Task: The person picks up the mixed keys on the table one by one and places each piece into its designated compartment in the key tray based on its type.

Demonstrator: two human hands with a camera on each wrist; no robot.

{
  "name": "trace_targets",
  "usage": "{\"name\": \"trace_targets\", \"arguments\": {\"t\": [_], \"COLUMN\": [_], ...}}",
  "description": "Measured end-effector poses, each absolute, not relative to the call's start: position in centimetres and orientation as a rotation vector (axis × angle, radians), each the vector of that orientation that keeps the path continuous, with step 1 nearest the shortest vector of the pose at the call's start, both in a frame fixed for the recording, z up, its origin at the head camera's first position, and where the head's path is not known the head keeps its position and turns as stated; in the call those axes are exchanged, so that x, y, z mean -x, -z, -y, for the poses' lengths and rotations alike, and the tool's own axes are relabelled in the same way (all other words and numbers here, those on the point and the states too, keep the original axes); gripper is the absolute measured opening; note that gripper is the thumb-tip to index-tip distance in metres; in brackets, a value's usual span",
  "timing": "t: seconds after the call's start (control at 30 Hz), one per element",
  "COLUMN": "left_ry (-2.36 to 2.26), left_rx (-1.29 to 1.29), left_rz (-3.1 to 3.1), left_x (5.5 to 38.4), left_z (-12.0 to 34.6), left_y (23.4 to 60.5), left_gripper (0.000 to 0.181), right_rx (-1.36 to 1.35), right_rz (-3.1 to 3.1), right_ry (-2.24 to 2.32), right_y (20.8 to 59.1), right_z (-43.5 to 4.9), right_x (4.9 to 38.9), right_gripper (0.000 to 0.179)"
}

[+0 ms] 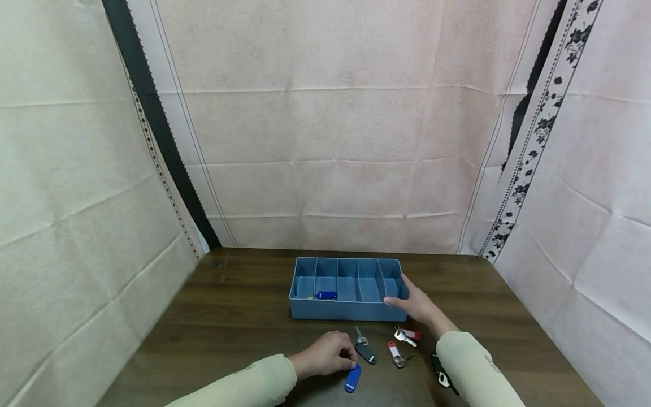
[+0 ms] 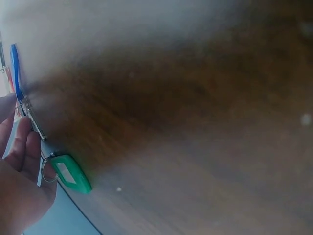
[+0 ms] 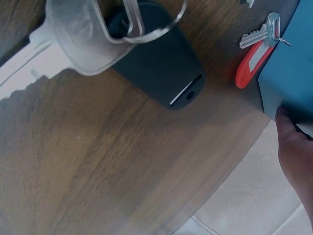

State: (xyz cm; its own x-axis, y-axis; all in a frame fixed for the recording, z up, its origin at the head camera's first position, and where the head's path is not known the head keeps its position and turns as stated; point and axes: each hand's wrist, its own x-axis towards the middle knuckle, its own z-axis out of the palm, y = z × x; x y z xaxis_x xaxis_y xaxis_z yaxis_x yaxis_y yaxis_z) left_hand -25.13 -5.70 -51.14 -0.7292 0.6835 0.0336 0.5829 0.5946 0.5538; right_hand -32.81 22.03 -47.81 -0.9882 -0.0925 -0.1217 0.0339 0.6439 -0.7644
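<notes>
A blue key tag [image 1: 352, 379] with a white label strip hangs at the fingertips of my left hand [image 1: 328, 355], which pinches it by its ring end. In the left wrist view the same blue tag [image 2: 15, 68] stands on edge, with metal partly hidden by the fingers. Near that palm lies a green key tag [image 2: 72, 174] on a ring. My right hand [image 1: 419, 302] holds the right end of a blue compartment box [image 1: 346, 310], thumb at the front wall and index finger along the side. Another blue key tag [image 1: 326, 295] rests in the second compartment from the left.
A dark tag with a key [image 1: 365, 353] lies in front of the box. Two red key tags [image 1: 394, 350] with keys lie to its right. Under my right forearm is a black tag [image 3: 164, 68] with a key. Pale cloths [image 1: 346, 141] surround the wooden table [image 1: 244, 316].
</notes>
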Motion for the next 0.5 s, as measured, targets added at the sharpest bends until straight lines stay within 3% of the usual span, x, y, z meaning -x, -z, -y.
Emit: {"name": "trace_targets", "arguments": {"t": [0.5], "left_ry": [-1.015], "left_rx": [-0.961], "left_rz": [-2.543], "left_x": [25.11], "left_z": [5.59], "left_y": [50.63], "left_gripper": [0.01], "right_rx": [0.056], "right_rz": [-2.715], "right_ry": [1.267], "right_y": [47.74], "right_z": [-21.99], "right_x": [32.78], "right_gripper": [0.121]}}
